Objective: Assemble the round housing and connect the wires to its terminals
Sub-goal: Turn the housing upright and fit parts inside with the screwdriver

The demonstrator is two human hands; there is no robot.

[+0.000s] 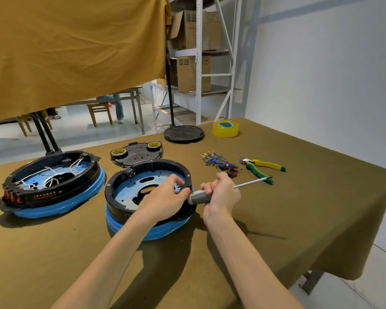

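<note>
A round black housing (125, 181) with a blue base ring and a blue inner plate sits in front of me on the table. My left hand (167, 197) reaches over its right rim, the fingers curled onto the rim near a small red part. My right hand (221, 192) grips a grey-handled screwdriver (250, 182) just right of the housing, its shaft pointing away to the right. A bundle of blue wires with terminals (214, 160) lies beyond my right hand. What my left fingertips pinch is hidden.
A second housing (54, 181) with white wires inside stands at the left. A black cover plate (136, 153) carrying two tape rolls lies behind. Yellow-green pliers (265, 167), a yellow tape roll (226, 129) and a round stand base (184, 133) sit further back. The table edge runs along the right.
</note>
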